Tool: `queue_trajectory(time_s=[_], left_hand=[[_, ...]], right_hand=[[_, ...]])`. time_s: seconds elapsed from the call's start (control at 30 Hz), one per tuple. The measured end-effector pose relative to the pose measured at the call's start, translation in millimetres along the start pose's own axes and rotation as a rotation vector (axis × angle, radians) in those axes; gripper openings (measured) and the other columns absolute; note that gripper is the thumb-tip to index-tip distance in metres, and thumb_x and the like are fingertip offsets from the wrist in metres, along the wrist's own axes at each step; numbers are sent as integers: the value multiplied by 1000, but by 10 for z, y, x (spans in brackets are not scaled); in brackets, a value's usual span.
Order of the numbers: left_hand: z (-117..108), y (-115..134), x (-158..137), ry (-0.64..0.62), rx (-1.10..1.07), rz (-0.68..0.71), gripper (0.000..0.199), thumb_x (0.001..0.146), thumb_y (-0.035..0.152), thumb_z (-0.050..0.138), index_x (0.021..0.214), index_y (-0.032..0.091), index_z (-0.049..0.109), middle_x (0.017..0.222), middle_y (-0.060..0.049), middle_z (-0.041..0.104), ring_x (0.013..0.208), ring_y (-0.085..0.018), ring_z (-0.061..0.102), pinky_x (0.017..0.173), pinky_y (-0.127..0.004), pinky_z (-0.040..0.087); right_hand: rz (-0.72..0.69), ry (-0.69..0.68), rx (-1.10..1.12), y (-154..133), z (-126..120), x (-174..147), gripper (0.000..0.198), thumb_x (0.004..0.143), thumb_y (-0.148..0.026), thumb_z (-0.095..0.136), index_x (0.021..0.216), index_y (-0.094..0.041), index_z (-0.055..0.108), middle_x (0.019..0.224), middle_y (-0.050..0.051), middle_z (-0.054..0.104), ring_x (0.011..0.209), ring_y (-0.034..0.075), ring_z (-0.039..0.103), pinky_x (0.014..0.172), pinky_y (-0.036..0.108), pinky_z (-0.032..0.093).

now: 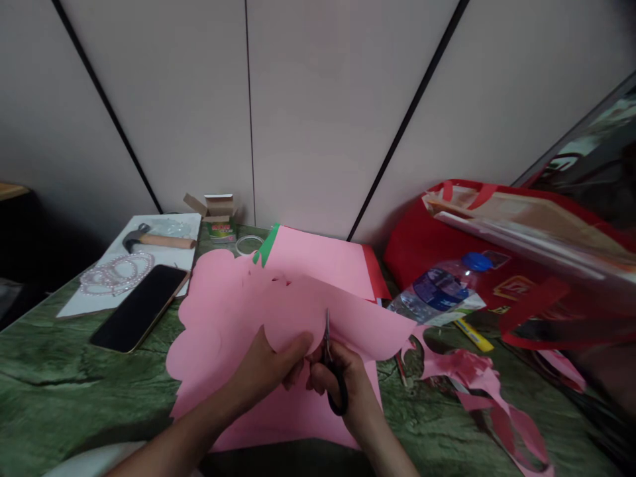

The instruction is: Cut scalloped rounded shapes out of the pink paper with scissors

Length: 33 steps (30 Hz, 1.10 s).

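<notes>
Head view, scalloped pink paper (218, 311), steel scissors (330, 364)

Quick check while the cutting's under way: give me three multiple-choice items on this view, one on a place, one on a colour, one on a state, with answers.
1. Where does the phone lie?
A. left of the pink paper
B. on the red bag
C. under the bottle

2. What colour is the water bottle's cap?
A. green
B. blue
C. white

3. What does the right hand hold?
A. a hammer
B. nothing
C. scissors

Answers:
1 A, it rests on the green table, left of the pink paper.
2 B, the water bottle has a blue cap.
3 C, the scissors have their blades up in the paper, while the left hand pinches the sheet.
</notes>
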<state>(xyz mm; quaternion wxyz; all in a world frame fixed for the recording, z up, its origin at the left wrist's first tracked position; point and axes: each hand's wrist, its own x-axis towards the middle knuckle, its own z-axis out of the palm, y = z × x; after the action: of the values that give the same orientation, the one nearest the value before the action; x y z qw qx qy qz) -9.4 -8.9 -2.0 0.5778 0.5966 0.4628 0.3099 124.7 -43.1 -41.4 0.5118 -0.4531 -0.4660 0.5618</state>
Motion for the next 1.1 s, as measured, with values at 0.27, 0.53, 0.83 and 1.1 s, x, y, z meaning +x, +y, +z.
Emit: queue_trajectory(time_s=[0.27,0.53,0.83,1.1], left_hand=[[-1,13,4,3,-16,-7,38,78,30,44,43,16,45,33,5,41,33,-8,40,40,-20,35],[-15,-14,9,31,-13,-4,39,79,32,46,42,16,44,33,5,40,32,-6,38,38,-19,31],[-29,-16,11,30,7,22,43,80,30,44,40,16,44,32,6,40,32,-6,38,39,-19,31],[-42,-11,-3,54,31,29,46,81,31,43,38,16,41,33,5,39,33,-6,39,41,-19,32]], right_hand=[[-14,-1,-29,-14,3,3,12,69,-23,59,66,-17,50,49,-6,47,42,9,45,39,20,33],[-1,4,-34,3,1,-14,12,69,-23,58,64,-17,49,44,-7,44,41,10,44,39,21,31],[13,9,-21,-7,9,-25,14,69,-24,58,62,-17,47,44,-7,45,38,8,42,38,20,30],[27,13,1,-1,3,-31,15,68,-24,60,63,-17,48,44,-7,45,38,7,42,37,19,30]])
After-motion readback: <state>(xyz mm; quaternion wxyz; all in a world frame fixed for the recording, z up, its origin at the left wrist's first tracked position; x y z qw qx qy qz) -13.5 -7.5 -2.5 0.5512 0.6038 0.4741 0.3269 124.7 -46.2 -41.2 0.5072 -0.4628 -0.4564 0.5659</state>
